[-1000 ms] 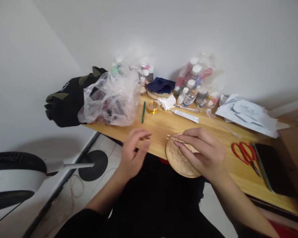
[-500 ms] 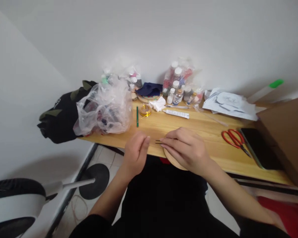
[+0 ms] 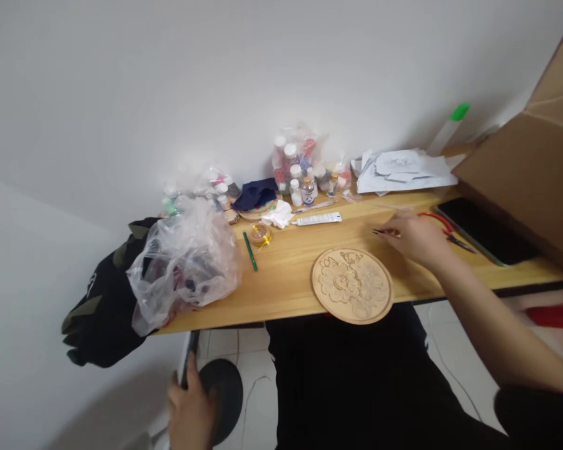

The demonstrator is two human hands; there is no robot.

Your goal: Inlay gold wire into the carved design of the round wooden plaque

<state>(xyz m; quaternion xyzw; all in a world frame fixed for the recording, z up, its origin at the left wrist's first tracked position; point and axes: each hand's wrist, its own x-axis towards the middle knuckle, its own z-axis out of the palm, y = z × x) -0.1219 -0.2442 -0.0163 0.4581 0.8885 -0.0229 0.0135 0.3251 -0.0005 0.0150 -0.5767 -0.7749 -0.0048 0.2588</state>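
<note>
My right hand is closed on a pair of tweezers, whose dark tips point left above the wooden table. Below and left of it, a round wooden board lies at the table's front edge, its face carved with flower outlines. My left hand, slightly blurred, is down below the table's left end. Its fingers are wrapped round a dark, pale-edged bar that looks like the table leg. Red-handled pliers lie just beyond my right hand, partly hidden by it.
A green pen, a spool of golden wire, a white tube and small bottles are on the table. A plastic bag and black cloth fill the left end. At right are a phone and cardboard box.
My left hand has dropped from the table's edge to the bar below. My right hand has moved right with the tweezers, uncovering the round board. The view has shifted.
</note>
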